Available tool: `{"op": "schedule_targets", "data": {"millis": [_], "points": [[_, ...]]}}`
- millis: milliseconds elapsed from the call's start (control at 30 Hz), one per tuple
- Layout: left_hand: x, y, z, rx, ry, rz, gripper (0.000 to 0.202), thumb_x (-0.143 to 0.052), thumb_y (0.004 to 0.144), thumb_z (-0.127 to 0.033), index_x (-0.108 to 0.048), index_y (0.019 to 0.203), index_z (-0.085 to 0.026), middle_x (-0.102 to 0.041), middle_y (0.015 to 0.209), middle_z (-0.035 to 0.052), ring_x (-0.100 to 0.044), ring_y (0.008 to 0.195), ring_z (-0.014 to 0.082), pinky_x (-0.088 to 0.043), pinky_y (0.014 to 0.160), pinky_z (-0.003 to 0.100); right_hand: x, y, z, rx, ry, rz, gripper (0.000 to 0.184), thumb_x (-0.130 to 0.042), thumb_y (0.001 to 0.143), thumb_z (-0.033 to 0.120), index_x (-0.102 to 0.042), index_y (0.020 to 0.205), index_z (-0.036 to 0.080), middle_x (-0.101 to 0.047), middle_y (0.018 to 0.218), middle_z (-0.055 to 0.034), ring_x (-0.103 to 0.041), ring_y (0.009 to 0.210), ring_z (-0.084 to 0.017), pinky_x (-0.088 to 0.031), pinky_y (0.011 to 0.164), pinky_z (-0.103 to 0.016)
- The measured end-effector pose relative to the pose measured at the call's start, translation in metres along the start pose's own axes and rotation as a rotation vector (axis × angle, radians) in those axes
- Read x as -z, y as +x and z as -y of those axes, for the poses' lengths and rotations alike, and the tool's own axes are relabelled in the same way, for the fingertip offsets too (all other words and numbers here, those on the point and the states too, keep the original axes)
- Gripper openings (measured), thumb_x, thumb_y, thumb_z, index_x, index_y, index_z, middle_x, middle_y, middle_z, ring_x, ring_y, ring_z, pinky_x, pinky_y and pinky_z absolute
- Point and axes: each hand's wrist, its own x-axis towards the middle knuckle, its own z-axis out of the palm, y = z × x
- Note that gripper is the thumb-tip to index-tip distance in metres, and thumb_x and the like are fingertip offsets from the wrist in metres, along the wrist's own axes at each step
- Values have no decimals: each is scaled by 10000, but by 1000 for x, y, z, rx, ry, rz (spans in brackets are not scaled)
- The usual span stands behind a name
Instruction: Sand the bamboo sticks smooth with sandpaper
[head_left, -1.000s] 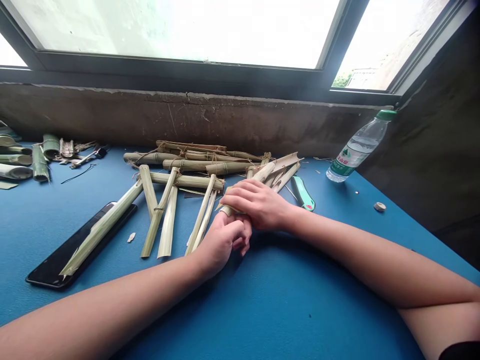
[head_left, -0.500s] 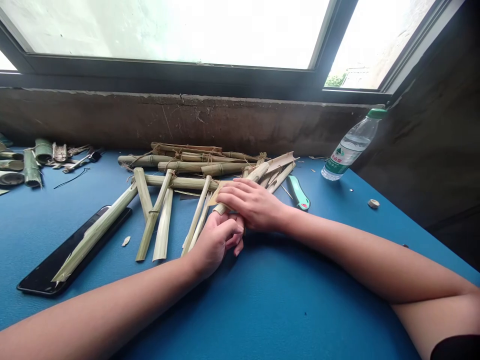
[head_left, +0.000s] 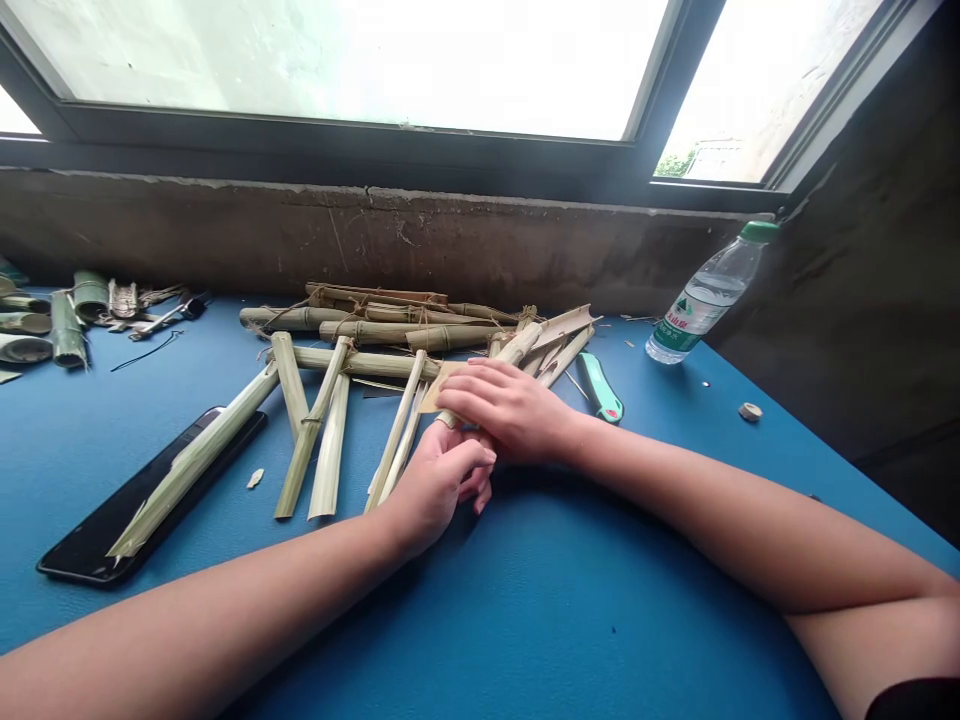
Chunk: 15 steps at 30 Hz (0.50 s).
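Observation:
My left hand (head_left: 442, 480) is closed around the near end of a bamboo stick (head_left: 519, 343), thumb on top and fingers curled. Over the same stick lies my right hand (head_left: 517, 410), its fingers wrapped across a tan sheet that looks like sandpaper (head_left: 430, 402). The hand hides most of the sheet and the stick's middle. Just left of my hands is a frame of tied bamboo (head_left: 360, 361), with split bamboo legs (head_left: 328, 460) pointing toward me. A green-handled knife (head_left: 600, 390) lies right of my right hand.
A black phone (head_left: 75, 548) lies at left under a long bamboo piece (head_left: 195, 460). Tied bamboo bundles (head_left: 375, 333) are at the back. A water bottle (head_left: 694, 305) leans at right near a small bamboo ring (head_left: 750, 411). Bamboo cups (head_left: 69, 330) stand far left.
The view has shifted slightly, so everything sits a little to the right. Both hands keep their hold on the bamboo stick and the sheet, with hardly any motion visible.

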Motion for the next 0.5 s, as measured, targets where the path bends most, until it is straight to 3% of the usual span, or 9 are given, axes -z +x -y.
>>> {"op": "schedule_targets", "data": {"millis": [67, 133, 233, 333, 400, 500], "points": [[0, 1, 1, -1, -4, -5, 248, -652, 757, -180, -481, 582, -213, -389, 435, -79, -349, 375, 78, -426, 412, 239, 0, 3, 5, 51, -1, 9, 413, -575, 1026, 355, -585, 1373, 132, -702, 1380, -153, -615, 1323, -309, -413, 1204, -469], [1, 1, 0, 6, -6, -5, 228, -653, 760, -178, -491, 603, -208, -416, 451, -76, -354, 378, 75, -425, 413, 236, 1, -1, -3, 45, -20, 7, 374, -556, 1014, 249, -588, 1368, 134, -708, 1376, -143, -624, 1312, -298, -420, 1195, -469], [0, 0, -3, 14, -8, 8, 66, -655, 784, -184, -592, 764, -188, -442, 473, -93, -344, 377, 72, -427, 419, 225, 3, -12, -26, -31, -53, -4, 429, -534, 930, 110, -591, 1353, 149, -705, 1371, -139, -640, 1274, -296, -431, 1183, -493], [-1, -1, -5, 18, -2, 15, 123, -648, 788, -181, -637, 911, -187, -447, 473, -111, -324, 374, 73, -437, 420, 223, 3, -17, -33, -81, -60, -5, 469, -555, 889, 112, -588, 1353, 170, -701, 1363, -146, -630, 1280, -320, -434, 1176, -527], [-1, -1, -4, 24, 5, 6, 48, -646, 773, -177, -602, 785, -191, -455, 468, -97, -338, 373, 73, -437, 413, 227, 2, -12, -22, -80, -51, -15, 414, -571, 922, 155, -600, 1335, 174, -709, 1347, -149, -631, 1278, -318, -431, 1180, -523], [-1, 0, -1, 23, 10, -10, 212, -639, 762, -171, -488, 619, -213, -434, 434, -82, -359, 366, 77, -438, 407, 233, -1, 0, 1, 16, -24, -27, 364, -579, 996, 272, -608, 1337, 146, -718, 1343, -153, -630, 1285, -304, -423, 1192, -488]]}}
